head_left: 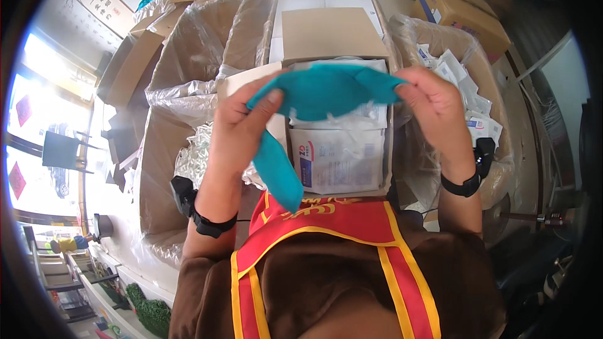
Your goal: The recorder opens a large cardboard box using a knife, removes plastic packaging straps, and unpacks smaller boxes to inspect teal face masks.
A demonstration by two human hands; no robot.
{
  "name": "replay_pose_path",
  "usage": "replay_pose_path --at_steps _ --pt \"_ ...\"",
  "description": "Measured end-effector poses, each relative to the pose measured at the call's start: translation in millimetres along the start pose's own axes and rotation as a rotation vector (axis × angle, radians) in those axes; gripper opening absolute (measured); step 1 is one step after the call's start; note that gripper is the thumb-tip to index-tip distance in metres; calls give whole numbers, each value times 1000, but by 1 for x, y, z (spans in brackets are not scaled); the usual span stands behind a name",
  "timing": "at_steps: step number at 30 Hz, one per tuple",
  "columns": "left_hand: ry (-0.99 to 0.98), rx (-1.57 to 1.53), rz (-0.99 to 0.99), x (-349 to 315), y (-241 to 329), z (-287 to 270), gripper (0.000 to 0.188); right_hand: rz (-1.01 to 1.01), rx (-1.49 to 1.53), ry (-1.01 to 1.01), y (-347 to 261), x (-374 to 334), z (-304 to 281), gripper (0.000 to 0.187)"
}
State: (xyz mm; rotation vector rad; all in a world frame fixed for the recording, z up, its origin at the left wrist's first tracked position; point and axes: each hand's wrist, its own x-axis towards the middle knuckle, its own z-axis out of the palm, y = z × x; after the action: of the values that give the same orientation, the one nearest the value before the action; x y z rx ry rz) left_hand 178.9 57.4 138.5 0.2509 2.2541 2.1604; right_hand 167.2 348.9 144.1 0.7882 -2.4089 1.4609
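Note:
A strip of teal cloth (pixel 330 91) is held up in front of me, its middle sagging a little between my hands. The fingers and thumb of my left hand (pixel 244 119) pinch one end, and a loose tail of cloth dangles below that hand. At the other end, my right hand (pixel 432 105) grips a corner between thumb and fingers. Beneath the cloth stands an open carton (pixel 391 169) lined with plastic. Flat white packets (pixel 342 162) with blue and red print lie in it, partly covered by the cloth.
Left of the carton are plastic-lined boxes; the nearer box (pixel 160 169) holds a heap of thin white pieces (pixel 196 150). Another lined box (pixel 496 81) on the right contains several white packets (pixel 455 75). A brown cardboard flap (pixel 333 31) stands across the carton's far part.

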Motion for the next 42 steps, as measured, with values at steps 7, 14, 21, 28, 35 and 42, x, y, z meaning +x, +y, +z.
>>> replay_pose_path --at_steps 7,14,21,28,35,42 --pt "29 151 95 12 -3 -45 34 22 -63 -161 -18 -24 -28 12" --pt "-296 -71 131 15 4 -9 36 -256 -39 -79 -35 15 13 15" --pt "160 -513 -108 34 -10 -17 57 -227 -353 175 -39 18 25 18" --pt "377 -665 -139 34 -25 21 62 -428 -183 57 -43 15 70 39" --pt "296 -549 -81 31 -26 25 50 -365 -14 -29 -47 8 90 44" --pt "294 -546 -61 26 -28 5 38 -208 192 -30 -48 6 82 36"
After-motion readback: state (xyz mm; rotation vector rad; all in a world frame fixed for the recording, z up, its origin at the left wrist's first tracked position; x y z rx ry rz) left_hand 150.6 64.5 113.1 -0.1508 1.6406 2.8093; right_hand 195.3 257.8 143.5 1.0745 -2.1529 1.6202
